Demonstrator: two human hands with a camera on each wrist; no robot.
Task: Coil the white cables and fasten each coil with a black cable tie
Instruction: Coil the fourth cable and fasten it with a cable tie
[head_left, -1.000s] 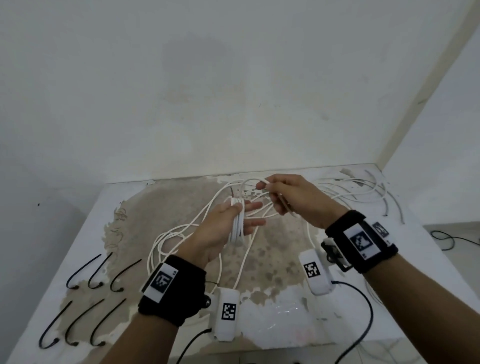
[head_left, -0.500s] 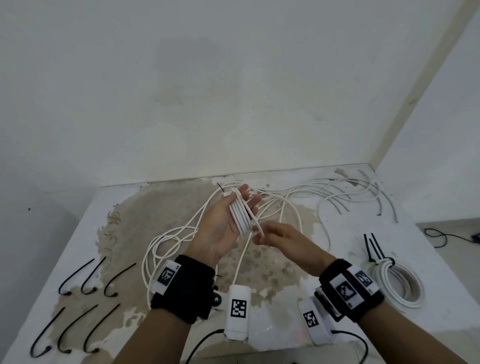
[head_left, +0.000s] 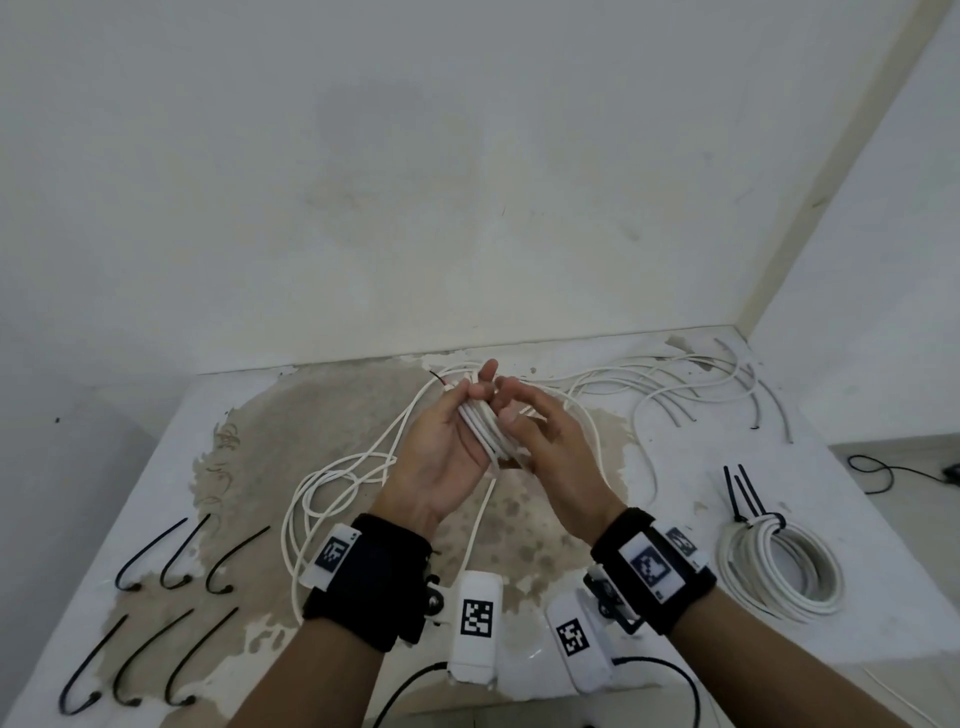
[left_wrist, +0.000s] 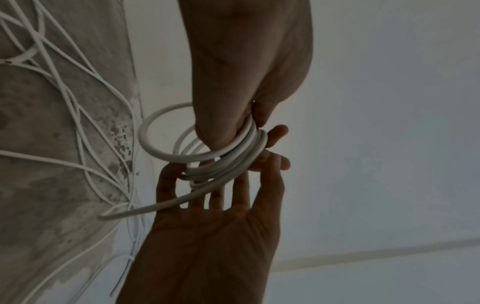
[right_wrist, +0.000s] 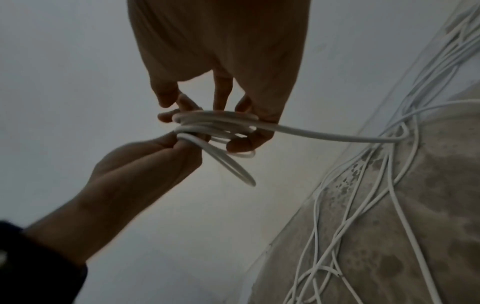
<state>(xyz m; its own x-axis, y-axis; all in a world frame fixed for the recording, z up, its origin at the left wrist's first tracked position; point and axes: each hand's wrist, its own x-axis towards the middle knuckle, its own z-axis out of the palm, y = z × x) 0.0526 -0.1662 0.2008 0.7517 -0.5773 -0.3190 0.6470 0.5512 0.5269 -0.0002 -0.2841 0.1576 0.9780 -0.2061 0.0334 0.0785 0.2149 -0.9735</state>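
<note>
White cable (head_left: 488, 431) is wound in several turns around the fingers of the left hand (head_left: 441, 457), which is held palm up above the table (head_left: 675, 467) with its fingers fairly straight and close together. Directly opposite, the right hand (head_left: 550, 457) closes on the same bundle: the wrist views show its thumb and fingers curled round the turns, with one loose loop (left_wrist: 166, 139) standing clear of the bundle on the side away from the right thumb. From the hands, the unwound tail (head_left: 478, 519) drops toward the wrists and joins slack loops (head_left: 322, 493) lying on the table below and outward of the left wrist. This coil is judged partly wound; the slack is not yet taken up and no tie is on it. One finished coil (head_left: 779, 571), bound with a black cable tie (head_left: 748, 499), lies on the table outward of the right wrist. More uncoiled cables (head_left: 691, 384) lie beyond the right hand's fingertips. Six loose black cable ties (head_left: 171, 587) lie in two rows outward of the left forearm. Remaining work: finish this winding, tie it, then repeat for the other cables.
</note>
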